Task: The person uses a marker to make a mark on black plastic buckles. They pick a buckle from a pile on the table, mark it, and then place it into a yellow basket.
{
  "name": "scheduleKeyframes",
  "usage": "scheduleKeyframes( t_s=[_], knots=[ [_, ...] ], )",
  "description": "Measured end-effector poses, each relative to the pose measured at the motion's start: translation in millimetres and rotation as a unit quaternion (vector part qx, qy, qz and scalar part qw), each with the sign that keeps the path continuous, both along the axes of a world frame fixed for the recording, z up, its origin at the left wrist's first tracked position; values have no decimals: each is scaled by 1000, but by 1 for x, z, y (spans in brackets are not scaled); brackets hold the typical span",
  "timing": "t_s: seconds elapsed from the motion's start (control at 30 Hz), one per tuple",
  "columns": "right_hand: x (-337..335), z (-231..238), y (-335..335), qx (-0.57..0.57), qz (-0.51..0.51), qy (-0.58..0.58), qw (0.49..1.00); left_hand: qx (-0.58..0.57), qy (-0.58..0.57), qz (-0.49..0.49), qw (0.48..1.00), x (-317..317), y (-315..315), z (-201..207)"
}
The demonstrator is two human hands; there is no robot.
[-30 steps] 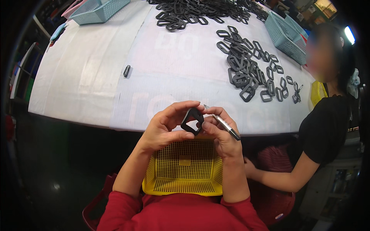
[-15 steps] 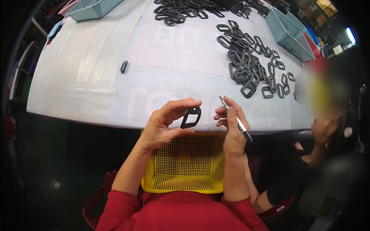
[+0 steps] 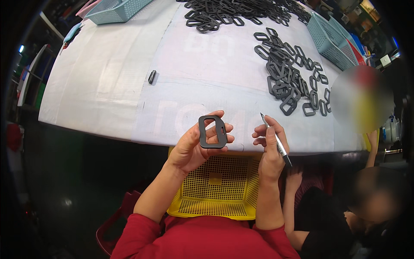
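My left hand (image 3: 189,149) grips a black, rounded rectangular plastic frame (image 3: 202,134) near the table edge. Its large opening faces up at me, and a small slot runs along the right side. Fingers show behind and through the opening. To its right, my right hand (image 3: 271,160) holds a slim silver pen-shaped tool (image 3: 281,149) with a pointed tip and a dark rear end. The tip points up and away, apart from the frame. Below both hands a yellow perforated plastic basket (image 3: 224,210) rests at my lap.
Many similar black frames lie in a nearer pile (image 3: 286,77) and a far pile (image 3: 224,12). Light-blue baskets stand at far left (image 3: 113,14) and far right (image 3: 330,43). A small black cylinder (image 3: 152,77) lies on the white-covered table (image 3: 99,86). Another person (image 3: 323,216) sits at right.
My left hand has turned the black frame, so its broad face and side slot now show. The right hand keeps the tool in much the same pose. The whole view has shifted slightly.
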State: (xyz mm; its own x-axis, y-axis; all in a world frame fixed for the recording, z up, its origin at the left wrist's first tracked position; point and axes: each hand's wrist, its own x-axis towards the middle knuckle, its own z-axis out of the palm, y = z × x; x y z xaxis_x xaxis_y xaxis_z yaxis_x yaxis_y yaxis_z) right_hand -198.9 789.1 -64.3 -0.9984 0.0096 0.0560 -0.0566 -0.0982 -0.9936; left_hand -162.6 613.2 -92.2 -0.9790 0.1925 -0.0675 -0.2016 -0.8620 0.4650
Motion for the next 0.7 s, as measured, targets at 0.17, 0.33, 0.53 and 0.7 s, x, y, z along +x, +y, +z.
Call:
scheduleKeyframes(
  t_s=[0.17,0.33,0.53,0.7],
  knots=[
    [1,-1,2,5,-3,7,1000,110,-34,-24,993,3,3,-5],
    [-17,-4,22,83,-115,98,985,52,75,-158,983,11,3,3],
    [-68,-33,91,412,-144,264,860,-572,32,-322,754,39,17,-16],
    [-86,-26,83,466,-194,185,843,-704,127,-258,650,46,23,-13]
  ],
)
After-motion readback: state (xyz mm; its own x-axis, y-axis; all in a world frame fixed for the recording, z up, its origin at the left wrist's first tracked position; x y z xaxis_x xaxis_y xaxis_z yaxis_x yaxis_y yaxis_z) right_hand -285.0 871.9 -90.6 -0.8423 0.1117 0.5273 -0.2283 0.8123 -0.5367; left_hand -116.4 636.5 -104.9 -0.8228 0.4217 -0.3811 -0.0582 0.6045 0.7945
